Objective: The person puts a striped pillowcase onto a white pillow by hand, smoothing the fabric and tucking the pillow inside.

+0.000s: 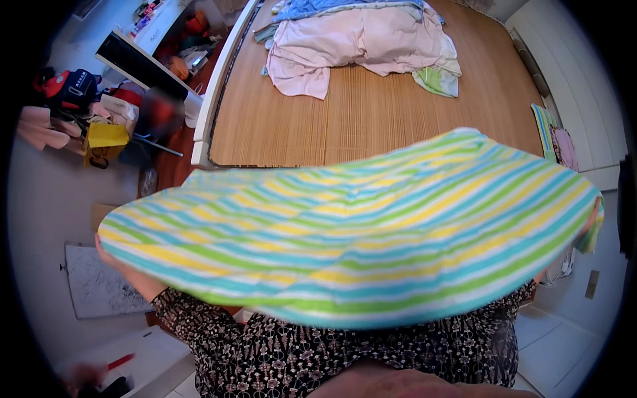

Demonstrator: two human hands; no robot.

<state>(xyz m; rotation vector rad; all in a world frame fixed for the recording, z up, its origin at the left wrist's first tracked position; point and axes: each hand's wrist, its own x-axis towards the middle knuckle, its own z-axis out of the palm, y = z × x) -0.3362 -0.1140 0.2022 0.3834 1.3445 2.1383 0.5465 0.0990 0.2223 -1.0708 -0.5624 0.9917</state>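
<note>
A wide cloth (345, 232) with green, yellow, turquoise and white stripes is stretched out in the air in front of my body. My left hand (105, 253) grips its left end, with most of the fingers hidden behind the fabric. At the far right, my right hand (590, 217) is closed on the opposite end, and a bit of cloth hangs down beyond it. Between the two hands the cloth sags a little, and its far edge overlaps the view of the bed's near end.
Past the cloth lies a bed with a brown slatted mat (378, 126). A rumpled pink blanket (358, 43) and blue bedding (345, 8) lie on its far part. Bags and a yellow packet (106, 135) crowd the left. A folded striped cloth (543, 129) sits at the right edge.
</note>
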